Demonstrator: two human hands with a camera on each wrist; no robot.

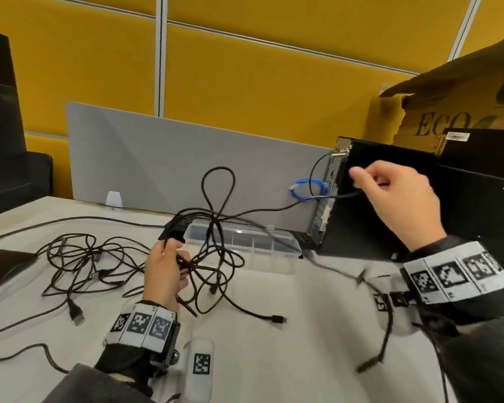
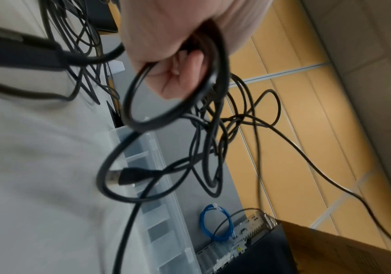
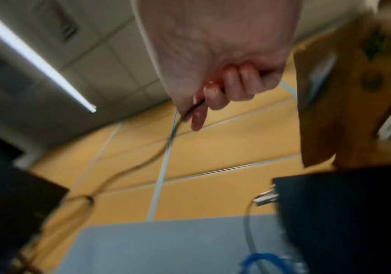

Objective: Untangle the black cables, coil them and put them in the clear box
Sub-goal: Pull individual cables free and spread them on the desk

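A tangled bunch of thin black cables (image 1: 213,257) is gripped in the curled left hand (image 1: 163,271) above the pale surface (image 1: 274,359). One strand is pinched in the raised right hand (image 1: 396,193). Just beyond the left hand lies the clear, divided plastic box (image 1: 245,239); its contents cannot be made out.

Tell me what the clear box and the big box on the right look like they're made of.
Clear box: likely hard plastic, glossy and see-through; the dividers inside show through its wall and its rim catches glints. Big box: seemingly brown cardboard, matte, with a torn, ragged flap edge and printed green lettering.
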